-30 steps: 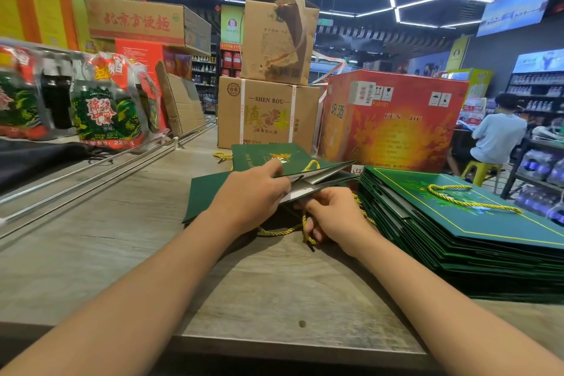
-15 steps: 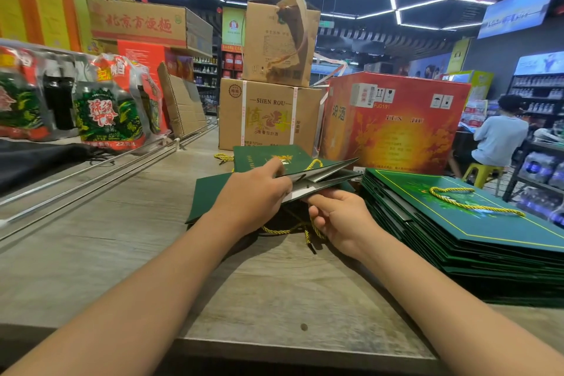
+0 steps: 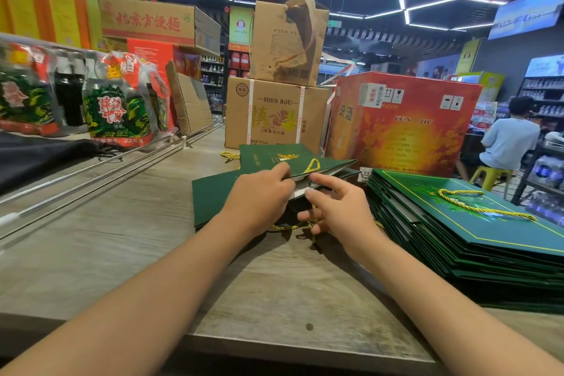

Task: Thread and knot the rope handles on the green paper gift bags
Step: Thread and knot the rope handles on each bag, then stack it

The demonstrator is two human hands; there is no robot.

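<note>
A flat green paper gift bag lies mid-counter on top of other green bags. My left hand grips the near edge of its upper panel and lifts it slightly. My right hand reaches under that panel; its lower fingers curl round a yellow rope handle that trails across the counter below the bag. Another yellow loop lies on the lifted panel. A tall stack of flat green bags with a yellow rope on top sits to the right.
Behind the bags stand two stacked brown cartons and a red-orange carton. Packaged bottles and metal rails run along the left. A person on a yellow stool sits at far right. The wooden counter's edge is close to me.
My right hand has risen and spread its upper fingers toward the bag's open edge, while the left hand keeps its grip on the upper panel.
</note>
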